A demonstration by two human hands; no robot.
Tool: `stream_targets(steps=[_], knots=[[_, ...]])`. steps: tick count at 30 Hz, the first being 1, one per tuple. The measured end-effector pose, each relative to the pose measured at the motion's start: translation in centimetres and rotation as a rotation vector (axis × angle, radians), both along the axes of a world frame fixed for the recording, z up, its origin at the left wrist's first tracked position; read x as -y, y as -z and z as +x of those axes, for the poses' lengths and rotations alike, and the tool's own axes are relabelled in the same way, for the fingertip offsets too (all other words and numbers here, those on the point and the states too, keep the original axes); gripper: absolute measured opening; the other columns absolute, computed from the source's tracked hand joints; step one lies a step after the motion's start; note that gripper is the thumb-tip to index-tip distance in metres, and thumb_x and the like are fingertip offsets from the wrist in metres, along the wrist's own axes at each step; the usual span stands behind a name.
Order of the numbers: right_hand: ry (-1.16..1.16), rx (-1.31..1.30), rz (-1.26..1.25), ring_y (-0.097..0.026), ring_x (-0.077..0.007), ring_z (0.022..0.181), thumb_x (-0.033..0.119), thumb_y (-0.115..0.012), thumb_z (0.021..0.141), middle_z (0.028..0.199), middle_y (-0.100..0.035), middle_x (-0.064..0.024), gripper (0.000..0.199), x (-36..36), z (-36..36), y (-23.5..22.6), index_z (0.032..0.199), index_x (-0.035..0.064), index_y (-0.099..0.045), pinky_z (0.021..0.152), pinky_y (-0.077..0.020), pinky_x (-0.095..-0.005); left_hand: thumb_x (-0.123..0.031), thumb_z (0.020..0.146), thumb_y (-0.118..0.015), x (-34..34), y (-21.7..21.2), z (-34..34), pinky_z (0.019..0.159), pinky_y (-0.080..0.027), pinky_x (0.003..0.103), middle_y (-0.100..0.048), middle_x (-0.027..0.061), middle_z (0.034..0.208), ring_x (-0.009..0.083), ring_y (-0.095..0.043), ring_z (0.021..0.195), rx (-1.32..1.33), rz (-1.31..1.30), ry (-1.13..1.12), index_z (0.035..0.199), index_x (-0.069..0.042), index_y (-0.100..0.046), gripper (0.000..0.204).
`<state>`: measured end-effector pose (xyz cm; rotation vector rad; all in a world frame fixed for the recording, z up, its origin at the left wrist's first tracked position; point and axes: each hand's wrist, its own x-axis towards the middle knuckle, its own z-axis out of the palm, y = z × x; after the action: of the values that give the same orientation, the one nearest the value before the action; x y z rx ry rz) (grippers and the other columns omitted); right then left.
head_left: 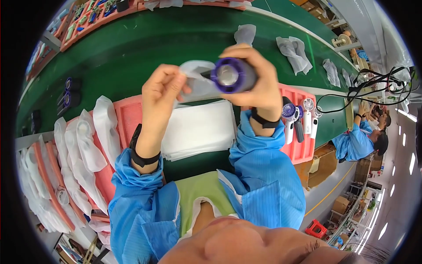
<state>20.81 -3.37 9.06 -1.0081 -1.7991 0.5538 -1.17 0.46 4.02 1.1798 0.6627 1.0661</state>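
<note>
My right hand [260,77] is wrapped round a dark handheld fan [248,78] with a purple ring facing up at me. My left hand [163,88] pinches the edge of a translucent white bag [198,86] between thumb and fingers. The bag's mouth lies against the fan's left side, and a dark part of the fan reaches toward it. How far the fan is inside the bag I cannot tell. Below both hands lies a stack of flat white bags [200,130].
Left stands a pink tray [128,115] with bagged fans [90,145]; right, another pink tray [305,148] with unbagged fans [289,111]. Dark fans [68,97] sit on the green table [132,48]. Wrapped pieces [295,53] lie farther off. Black cables [373,90] hang right, near a co-worker [358,141].
</note>
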Motion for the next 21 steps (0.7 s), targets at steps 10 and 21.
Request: stream_targets(steps=[10,21], knots=[[0.194,0.237,0.040,-0.058,-0.0263,0.093,-0.004,-0.077,0.056,0.109,-0.050,-0.0107,0.071,-0.6,-7.8,2.1,0.124,0.0090,-0.062,0.079,-0.0512,-0.0343,-0.009,0.096,-0.058,0.0,0.2,-0.9,0.074,-0.047,0.023,-0.062,0.0011,0.091,0.0109,-0.059,0.082,0.341,-0.047,-0.238,0.104,-0.003,-0.060,0.011],[0.367,0.214,0.149,-0.057,-0.0264,0.088,0.001,-0.080,0.058,0.103,-0.052,-0.0105,0.067,-2.0,-6.5,3.7,0.122,0.0089,-0.061,0.074,-0.0510,-0.0321,0.010,0.072,-0.067,2.0,-0.7,0.3,0.067,-0.050,0.030,-0.066,0.0095,0.090,0.0224,-0.063,0.084,-0.458,0.934,-0.351,0.111,-0.005,-0.067,0.042]])
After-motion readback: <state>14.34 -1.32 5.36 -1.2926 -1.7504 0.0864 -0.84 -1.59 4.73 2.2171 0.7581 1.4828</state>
